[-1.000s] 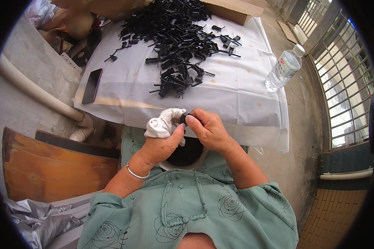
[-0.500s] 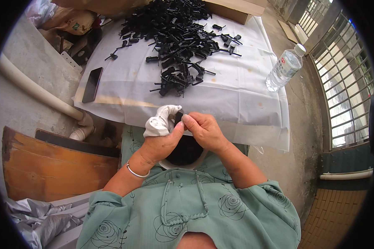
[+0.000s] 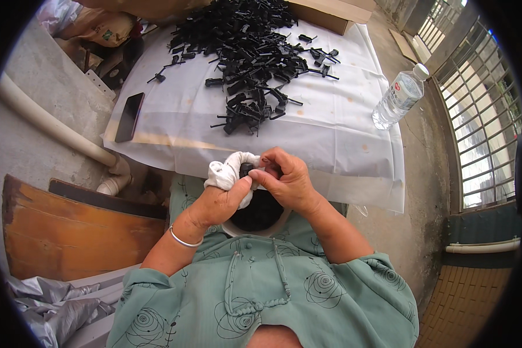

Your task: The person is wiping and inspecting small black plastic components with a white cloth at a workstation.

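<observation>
My left hand, its fingers wrapped in a white cloth, is closed around a small black plastic part. Thumb and fingers of my right hand are bent in at the right side of that part, touching or nearly touching it; whether they pinch anything is hidden. Under both hands, at my lap, is a white bucket with dark contents. On the table beyond lies a large heap of black plastic parts with thin stems.
A white plastic sheet covers the table. A phone lies at its left edge, a clear water bottle stands at the right. A cardboard box is at the back. A wooden board leans at the left.
The black part has turned in my left hand and now shows a rounder end. My right fingers have lifted and curled over it, and the cloth has shifted.
</observation>
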`<state>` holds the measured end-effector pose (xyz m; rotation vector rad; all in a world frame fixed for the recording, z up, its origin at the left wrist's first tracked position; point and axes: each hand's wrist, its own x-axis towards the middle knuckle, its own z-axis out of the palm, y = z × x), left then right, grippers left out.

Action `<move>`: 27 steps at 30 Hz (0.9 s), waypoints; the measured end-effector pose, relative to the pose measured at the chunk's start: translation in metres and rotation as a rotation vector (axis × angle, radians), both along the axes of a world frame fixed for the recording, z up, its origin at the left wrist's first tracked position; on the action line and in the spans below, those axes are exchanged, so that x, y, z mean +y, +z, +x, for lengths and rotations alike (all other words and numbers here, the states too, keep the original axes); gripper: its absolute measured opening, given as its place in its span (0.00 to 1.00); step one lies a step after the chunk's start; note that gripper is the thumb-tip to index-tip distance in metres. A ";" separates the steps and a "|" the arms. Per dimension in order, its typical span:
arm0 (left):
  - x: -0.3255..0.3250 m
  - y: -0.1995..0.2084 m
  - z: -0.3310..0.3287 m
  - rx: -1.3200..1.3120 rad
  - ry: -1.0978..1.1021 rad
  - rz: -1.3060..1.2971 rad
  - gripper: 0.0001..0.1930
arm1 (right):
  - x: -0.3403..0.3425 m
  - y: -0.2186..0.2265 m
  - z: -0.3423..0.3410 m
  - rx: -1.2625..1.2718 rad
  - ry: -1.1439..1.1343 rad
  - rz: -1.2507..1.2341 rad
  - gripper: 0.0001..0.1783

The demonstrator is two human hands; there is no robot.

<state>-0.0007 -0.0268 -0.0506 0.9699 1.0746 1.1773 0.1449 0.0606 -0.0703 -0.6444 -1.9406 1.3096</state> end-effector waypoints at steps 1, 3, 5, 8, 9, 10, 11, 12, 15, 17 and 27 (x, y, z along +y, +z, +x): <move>0.000 -0.001 0.001 0.000 0.000 -0.001 0.16 | 0.000 -0.002 0.000 0.000 0.000 -0.001 0.06; 0.000 -0.004 0.002 0.081 0.110 0.027 0.14 | 0.001 -0.006 -0.001 0.039 0.042 0.187 0.08; 0.004 -0.015 0.001 0.326 0.187 0.190 0.13 | -0.001 0.000 0.000 -0.004 0.105 0.166 0.08; 0.004 -0.010 0.006 0.654 0.236 0.347 0.12 | -0.001 0.004 -0.002 -0.080 0.168 0.082 0.09; 0.004 -0.007 0.008 0.736 0.213 0.337 0.12 | -0.001 0.004 -0.004 -0.113 0.174 0.017 0.10; 0.003 -0.008 0.008 0.737 0.217 0.338 0.12 | -0.003 0.003 -0.007 -0.112 0.177 0.019 0.10; 0.003 -0.011 0.007 0.758 0.233 0.366 0.12 | -0.006 0.000 -0.009 -0.086 0.148 0.038 0.10; 0.003 -0.014 0.007 0.780 0.249 0.393 0.12 | -0.007 -0.002 -0.012 -0.060 0.120 0.057 0.10; -0.002 -0.019 0.003 0.782 0.263 0.335 0.13 | -0.007 -0.004 -0.016 -0.061 0.150 0.032 0.11; 0.000 -0.013 -0.001 0.860 0.242 0.373 0.14 | 0.005 -0.003 -0.013 -0.153 0.137 0.047 0.12; 0.015 -0.028 -0.020 0.770 0.342 0.212 0.13 | 0.063 -0.025 -0.045 -0.418 -0.293 0.249 0.15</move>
